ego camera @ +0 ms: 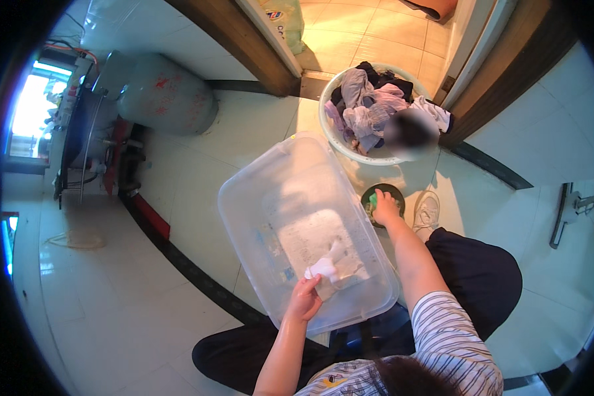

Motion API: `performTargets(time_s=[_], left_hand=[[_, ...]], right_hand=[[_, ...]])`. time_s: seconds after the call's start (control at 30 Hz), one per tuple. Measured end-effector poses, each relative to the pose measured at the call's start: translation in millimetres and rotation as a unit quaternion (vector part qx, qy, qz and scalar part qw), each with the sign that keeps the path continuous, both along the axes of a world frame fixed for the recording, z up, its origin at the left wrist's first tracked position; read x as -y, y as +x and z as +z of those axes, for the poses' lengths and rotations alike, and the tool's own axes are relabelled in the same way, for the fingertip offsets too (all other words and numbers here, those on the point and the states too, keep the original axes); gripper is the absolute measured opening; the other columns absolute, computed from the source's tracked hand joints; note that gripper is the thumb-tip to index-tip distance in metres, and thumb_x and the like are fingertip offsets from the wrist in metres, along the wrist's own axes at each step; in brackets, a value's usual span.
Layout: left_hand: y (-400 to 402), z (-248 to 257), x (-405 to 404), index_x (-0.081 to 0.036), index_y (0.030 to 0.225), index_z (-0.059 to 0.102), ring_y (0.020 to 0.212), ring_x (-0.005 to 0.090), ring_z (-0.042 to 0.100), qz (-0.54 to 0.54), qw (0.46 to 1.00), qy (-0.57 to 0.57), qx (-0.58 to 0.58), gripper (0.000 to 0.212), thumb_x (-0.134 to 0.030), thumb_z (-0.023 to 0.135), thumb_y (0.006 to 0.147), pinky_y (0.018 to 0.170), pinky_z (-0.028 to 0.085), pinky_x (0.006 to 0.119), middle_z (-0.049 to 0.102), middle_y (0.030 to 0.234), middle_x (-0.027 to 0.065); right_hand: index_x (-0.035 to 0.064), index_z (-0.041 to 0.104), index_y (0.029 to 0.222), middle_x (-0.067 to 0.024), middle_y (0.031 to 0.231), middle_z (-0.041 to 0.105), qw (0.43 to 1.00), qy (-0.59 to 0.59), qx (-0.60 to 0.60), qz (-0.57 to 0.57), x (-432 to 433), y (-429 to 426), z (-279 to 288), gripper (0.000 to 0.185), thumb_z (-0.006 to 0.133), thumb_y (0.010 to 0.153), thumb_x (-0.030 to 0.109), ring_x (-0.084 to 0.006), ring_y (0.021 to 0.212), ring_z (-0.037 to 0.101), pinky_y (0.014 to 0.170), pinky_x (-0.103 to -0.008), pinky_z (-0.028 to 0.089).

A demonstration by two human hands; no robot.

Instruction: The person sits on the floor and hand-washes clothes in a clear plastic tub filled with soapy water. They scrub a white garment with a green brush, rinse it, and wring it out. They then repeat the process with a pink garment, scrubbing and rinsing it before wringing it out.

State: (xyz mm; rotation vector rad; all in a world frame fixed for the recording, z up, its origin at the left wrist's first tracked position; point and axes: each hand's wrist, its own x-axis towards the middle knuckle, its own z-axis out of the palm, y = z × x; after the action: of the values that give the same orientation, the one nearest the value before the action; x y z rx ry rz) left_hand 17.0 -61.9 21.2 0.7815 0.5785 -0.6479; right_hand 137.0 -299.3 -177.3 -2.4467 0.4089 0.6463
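Observation:
My left hand grips the edge of a small white cloth, perhaps a sock, inside a large translucent plastic tub. Water appears to lie in the tub's bottom, with the cloth's loose end hanging towards it. My right hand reaches into a small dark round bowl to the right of the tub. Its fingers touch something green there; whether they close on it cannot be made out. The bowl's other contents are partly hidden.
A round white basin heaped with clothes stands in front of the doorway. Beyond the tub, a grey gas cylinder lies to the left. My white shoe is beside the bowl. Wooden door frames bound the doorway.

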Motion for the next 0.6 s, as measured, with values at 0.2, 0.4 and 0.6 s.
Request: performTargets(time_s=[0.2,0.4,0.6], left_hand=[[0,2,6,-0.003,0.119,0.043,0.098,0.0175,0.053,-0.079,0.988,0.109,0.078,0.038,-0.02,0.05,0.086,0.086,0.042,0.032,0.054,0.109,0.0062],[-10,17,-18,0.0,0.112,0.048,0.094,0.0173,0.055,-0.075,0.988,0.11,0.071,0.04,-0.032,0.04,0.09,0.083,0.043,0.03,0.057,0.103,0.0073],[-3,32,-25,0.0,0.105,0.053,0.082,0.0121,0.055,-0.088,0.969,0.149,0.177,0.037,-0.032,0.042,0.089,0.074,0.043,0.025,0.06,0.09,0.0052]], right_hand=[[0.0066,0.055,0.1,-0.0149,0.097,0.055,0.97,0.071,0.191,-0.129,28,17,46,0.029,0.058,0.072,0.014,-0.0281,0.093,0.052,0.083,-0.0369,0.041],[0.002,0.059,0.086,-0.0096,0.087,0.06,0.846,0.428,0.311,0.057,-62,-6,233,0.016,0.051,0.082,0.014,-0.0191,0.084,0.055,0.078,-0.0304,0.042],[0.0024,0.06,0.082,-0.0088,0.081,0.06,0.891,0.286,-0.033,0.351,-109,-56,246,0.03,0.047,0.086,0.029,-0.0198,0.072,0.058,0.072,-0.0306,0.046]])
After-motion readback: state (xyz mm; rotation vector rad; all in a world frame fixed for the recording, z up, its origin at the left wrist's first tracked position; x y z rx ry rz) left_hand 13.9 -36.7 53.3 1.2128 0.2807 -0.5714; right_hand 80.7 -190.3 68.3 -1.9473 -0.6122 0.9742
